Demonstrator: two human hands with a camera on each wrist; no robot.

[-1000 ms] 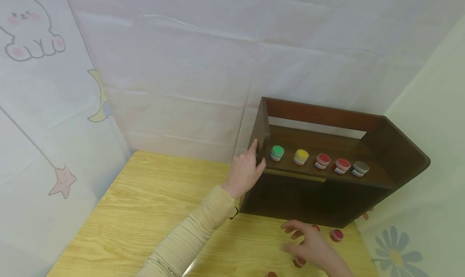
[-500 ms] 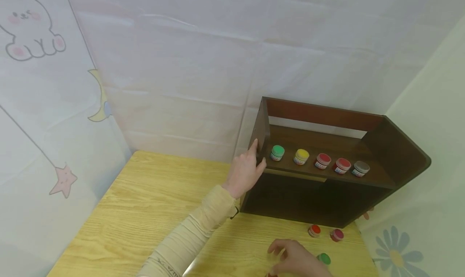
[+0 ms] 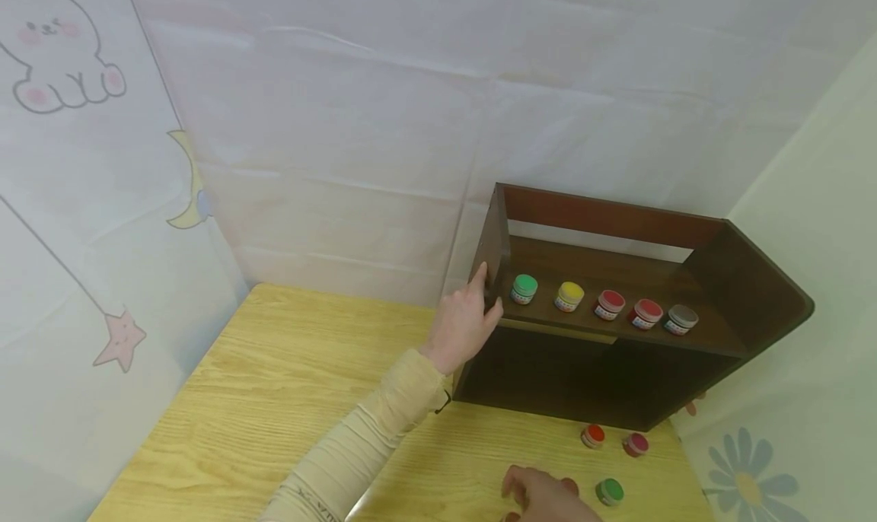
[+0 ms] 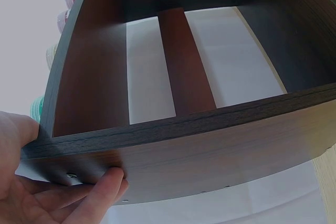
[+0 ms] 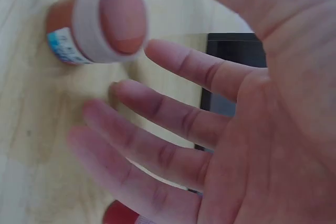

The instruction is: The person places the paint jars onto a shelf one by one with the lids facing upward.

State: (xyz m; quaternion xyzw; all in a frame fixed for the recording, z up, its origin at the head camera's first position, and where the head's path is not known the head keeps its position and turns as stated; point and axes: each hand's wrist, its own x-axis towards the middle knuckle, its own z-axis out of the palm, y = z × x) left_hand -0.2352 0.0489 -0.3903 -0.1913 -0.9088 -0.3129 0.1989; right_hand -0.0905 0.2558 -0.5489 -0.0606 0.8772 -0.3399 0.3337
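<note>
Right hand (image 3: 544, 495) has slid left and nearer over the last second, leaving the loose red jar (image 3: 593, 435) and loose green jar (image 3: 610, 491) in plain sight on the tabletop (image 3: 308, 347); reads as a reach for the orange jar (image 5: 97, 22), pick-up not made as far as I can see. Right grip is slack: fingers spread and nearly straight, nothing clearly held, orange jar just beside the index fingertip. Left hand (image 3: 460, 324) hasn't moved, thumb on the near edge and fingers on the outer side of the shelf (image 3: 760, 294), gripping its left panel, probably steadying it. Row of five jars (image 3: 609, 304) on the shelf is unchanged, so nothing added there in this stretch. Hard to make out: right thumb is mostly cut off in the wrist view, so contact with the orange jar can't be told, nor whether it rests fully on the tabletop; it's blurred too. Head view shows only a sliver of a jar under that hand at the near edge; another jar (image 3: 572, 485) is partly covered by the knuckles. Lower compartment of the shelf is too dark to read.
</note>
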